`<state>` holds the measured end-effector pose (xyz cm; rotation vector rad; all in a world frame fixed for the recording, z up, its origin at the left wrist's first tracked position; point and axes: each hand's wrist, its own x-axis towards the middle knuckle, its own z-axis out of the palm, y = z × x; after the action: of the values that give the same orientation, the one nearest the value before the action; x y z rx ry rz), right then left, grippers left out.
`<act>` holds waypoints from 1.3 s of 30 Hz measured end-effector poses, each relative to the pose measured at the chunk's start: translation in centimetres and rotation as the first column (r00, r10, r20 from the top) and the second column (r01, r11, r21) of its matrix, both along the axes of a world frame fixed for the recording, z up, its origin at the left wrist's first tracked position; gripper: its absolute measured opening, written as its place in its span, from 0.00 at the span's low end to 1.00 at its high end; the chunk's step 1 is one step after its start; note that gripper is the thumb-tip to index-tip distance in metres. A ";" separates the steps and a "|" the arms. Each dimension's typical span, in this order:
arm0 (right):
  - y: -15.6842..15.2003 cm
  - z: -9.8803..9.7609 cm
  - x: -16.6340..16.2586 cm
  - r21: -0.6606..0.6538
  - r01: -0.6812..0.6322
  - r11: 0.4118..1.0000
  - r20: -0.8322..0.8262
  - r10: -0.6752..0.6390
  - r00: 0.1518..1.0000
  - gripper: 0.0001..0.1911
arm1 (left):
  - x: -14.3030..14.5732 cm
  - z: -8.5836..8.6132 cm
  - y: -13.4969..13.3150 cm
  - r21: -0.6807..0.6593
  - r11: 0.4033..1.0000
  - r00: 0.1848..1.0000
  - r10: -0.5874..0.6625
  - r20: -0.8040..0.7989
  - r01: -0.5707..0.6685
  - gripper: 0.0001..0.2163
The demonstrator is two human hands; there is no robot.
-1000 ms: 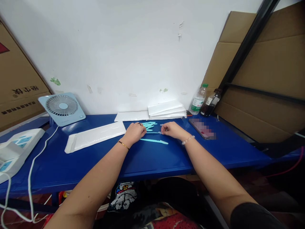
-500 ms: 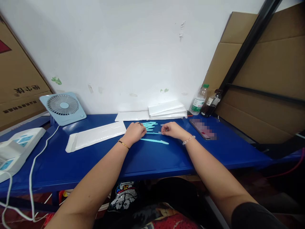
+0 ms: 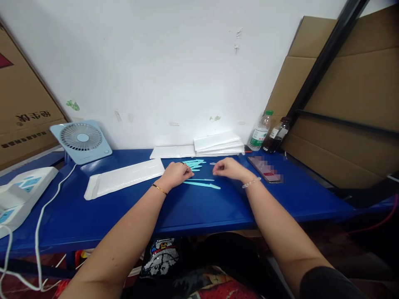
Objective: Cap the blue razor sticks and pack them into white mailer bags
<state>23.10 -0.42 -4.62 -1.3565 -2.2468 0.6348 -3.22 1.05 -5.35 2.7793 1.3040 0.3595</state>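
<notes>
My left hand (image 3: 177,173) is closed, its fingertips pressed together just above a thin turquoise stick (image 3: 204,180) lying on the table. Below that stick lies another turquoise stick (image 3: 207,185) with a shaped end, like an eyebrow razor. Several more turquoise sticks (image 3: 196,163) form a loose pile behind my left fingers, which partly hide it. To the right, my right hand (image 3: 229,169) hovers with thumb and fingers curled together; whatever they hold, if anything, is hidden. A small clear piece (image 3: 212,163) lies near its fingertips.
A white padded mailer (image 3: 124,178) lies left on the blue table (image 3: 202,211). White packets (image 3: 218,143) are stacked by the wall. A phone (image 3: 263,168) and two bottles (image 3: 258,135) are at right. A fan (image 3: 82,139) and a power strip (image 3: 31,187) are at left.
The thin stick that was between my hands now lies lower on the table, near the other one. My right hand has lifted slightly away from its end.
</notes>
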 end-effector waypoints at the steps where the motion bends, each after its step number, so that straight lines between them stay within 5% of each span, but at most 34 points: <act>1: 0.1 0.2 0.9 0.024 0.074 0.997 -0.029 -0.073 0.997 0.08 | -0.4 0.0 0.2 0.013 0.999 0.999 0.041 -0.013 -0.041 0.13; 4: 0.4 0.4 3.3 0.072 0.232 0.970 -0.033 -0.231 0.972 0.08 | -1.5 0.1 0.8 0.049 0.988 0.987 0.147 -0.064 -0.144 0.09; 9: 0.4 -0.1 4.3 -0.033 0.197 0.980 0.093 -0.193 0.977 0.06 | -2.4 0.0 1.3 0.093 0.968 0.967 0.240 -0.087 -0.232 0.12; 16: 0.3 -0.5 2.2 0.023 0.119 0.993 0.190 -0.121 0.974 0.02 | -1.3 -0.5 1.0 0.097 0.983 0.986 0.162 -0.038 -0.158 0.10; 24: 0.2 -1.0 -0.3 0.035 -0.021 0.999 0.074 0.018 0.997 0.07 | -0.7 -1.0 0.9 -0.228 0.968 0.982 0.140 0.129 -0.108 0.07; 39: 0.7 -1.8 -1.1 0.009 -0.071 0.997 -0.020 0.071 0.997 0.07 | 0.4 -0.8 0.3 -0.166 0.983 0.986 0.098 0.135 -0.075 0.07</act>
<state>21.96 0.31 -6.37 -1.2656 -2.2875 0.6600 -2.84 1.34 -6.20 2.5219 1.3584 0.4285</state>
